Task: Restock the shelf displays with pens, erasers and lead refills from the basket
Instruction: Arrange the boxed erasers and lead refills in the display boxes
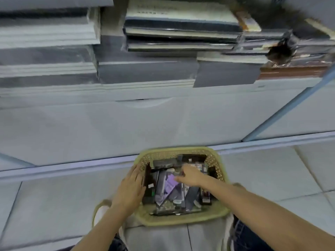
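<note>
On the floor at six o'clock, the left hand (129, 189) rests flat, fingers straight, on the nine o'clock rim of the basket (181, 221); inside, the right hand (190, 176) touches a purple packet (169, 184) among dark packets; blur hides whether it grips.

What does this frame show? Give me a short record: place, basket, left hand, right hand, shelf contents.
place: tiled floor before a white shelf unit
basket: yellow-green, woven, holding packaged stationery, purple packet on top
left hand: flat against the basket's left rim, fingers straight
right hand: inside the basket at the purple packet; grip unclear
shelf contents: stacked wrapped books or pads
</note>
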The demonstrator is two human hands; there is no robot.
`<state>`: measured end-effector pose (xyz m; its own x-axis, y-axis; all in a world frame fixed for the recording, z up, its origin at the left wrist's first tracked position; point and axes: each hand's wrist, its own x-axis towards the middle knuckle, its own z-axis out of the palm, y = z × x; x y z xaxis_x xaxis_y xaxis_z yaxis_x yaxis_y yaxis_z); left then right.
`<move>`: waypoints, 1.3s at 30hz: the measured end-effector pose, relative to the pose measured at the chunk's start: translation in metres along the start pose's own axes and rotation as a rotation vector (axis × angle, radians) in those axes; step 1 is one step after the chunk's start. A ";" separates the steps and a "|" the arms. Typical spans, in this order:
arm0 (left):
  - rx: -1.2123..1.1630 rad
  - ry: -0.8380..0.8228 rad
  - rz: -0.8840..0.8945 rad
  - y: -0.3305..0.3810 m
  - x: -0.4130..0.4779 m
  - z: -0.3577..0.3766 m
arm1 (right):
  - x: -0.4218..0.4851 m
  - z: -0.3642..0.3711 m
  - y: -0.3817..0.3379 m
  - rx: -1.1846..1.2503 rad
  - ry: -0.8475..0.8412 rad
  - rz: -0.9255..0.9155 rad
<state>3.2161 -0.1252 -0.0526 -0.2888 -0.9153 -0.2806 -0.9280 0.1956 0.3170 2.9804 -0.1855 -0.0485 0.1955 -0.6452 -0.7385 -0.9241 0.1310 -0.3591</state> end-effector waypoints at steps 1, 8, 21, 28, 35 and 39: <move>-0.018 0.031 0.017 -0.001 -0.002 0.005 | 0.007 0.015 0.004 0.046 0.018 0.062; -0.200 0.193 0.002 -0.001 -0.005 0.025 | 0.025 0.070 -0.001 0.413 0.341 0.176; -0.135 0.228 -0.042 0.001 -0.002 0.026 | 0.017 0.045 0.017 0.596 0.187 0.001; -0.679 0.072 -0.129 0.044 0.019 0.007 | -0.008 -0.009 0.041 0.768 0.127 -0.149; -1.208 -0.232 -0.298 0.068 0.024 0.000 | -0.016 -0.007 0.007 0.873 0.010 -0.317; -1.400 -0.290 -0.305 0.060 0.024 -0.001 | -0.018 -0.004 -0.001 0.879 -0.002 -0.348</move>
<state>3.1537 -0.1352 -0.0396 -0.3205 -0.7227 -0.6123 -0.0270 -0.6392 0.7686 2.9768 -0.1772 -0.0328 0.4151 -0.7534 -0.5100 -0.2353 0.4526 -0.8601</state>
